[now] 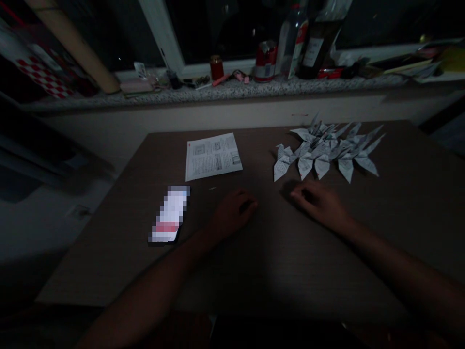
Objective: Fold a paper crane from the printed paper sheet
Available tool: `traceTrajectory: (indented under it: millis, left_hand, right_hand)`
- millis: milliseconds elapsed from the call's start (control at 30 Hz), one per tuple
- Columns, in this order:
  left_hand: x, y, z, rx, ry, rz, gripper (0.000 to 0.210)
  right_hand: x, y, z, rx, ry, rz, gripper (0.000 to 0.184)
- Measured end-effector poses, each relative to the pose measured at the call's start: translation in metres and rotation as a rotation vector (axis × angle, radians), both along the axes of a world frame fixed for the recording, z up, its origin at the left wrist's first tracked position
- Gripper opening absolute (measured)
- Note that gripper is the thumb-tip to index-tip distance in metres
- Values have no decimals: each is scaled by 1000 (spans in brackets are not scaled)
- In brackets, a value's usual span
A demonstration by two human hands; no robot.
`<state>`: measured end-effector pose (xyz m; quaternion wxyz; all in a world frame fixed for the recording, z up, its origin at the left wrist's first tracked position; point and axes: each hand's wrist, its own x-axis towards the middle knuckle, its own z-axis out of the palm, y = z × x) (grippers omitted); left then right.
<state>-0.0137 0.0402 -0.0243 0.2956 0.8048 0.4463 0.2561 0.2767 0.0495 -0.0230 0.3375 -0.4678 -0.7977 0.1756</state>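
I count one lit rectangular phone (170, 211), left edge of the brown desk (257, 150); one white printed-paper sheet (213, 157), far edge; left hand (234, 211), right hand (321, 202), both loosely curled, released; at least five folded printed-paper cranes (322, 166), far-right corner.

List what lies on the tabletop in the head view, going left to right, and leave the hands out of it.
Phone → printed paper sheet → cluster of folded paper figures.
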Motion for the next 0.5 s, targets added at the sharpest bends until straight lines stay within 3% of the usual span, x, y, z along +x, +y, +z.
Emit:
traceTrajectory:
  millis: [100,200,500]
  left_hand:
    - [1,1,0,10,9,5,16]
    - [1,1,1,5,20,13,17]
    - [-1,3,1,5,82,-7,19]
  right_hand:
    - [-5,-10,-9,-36,10,103,19]
    - [-7,-10,-13,-50,13,116,21]
    - [-7,-5,-10,-136,30,171,25]
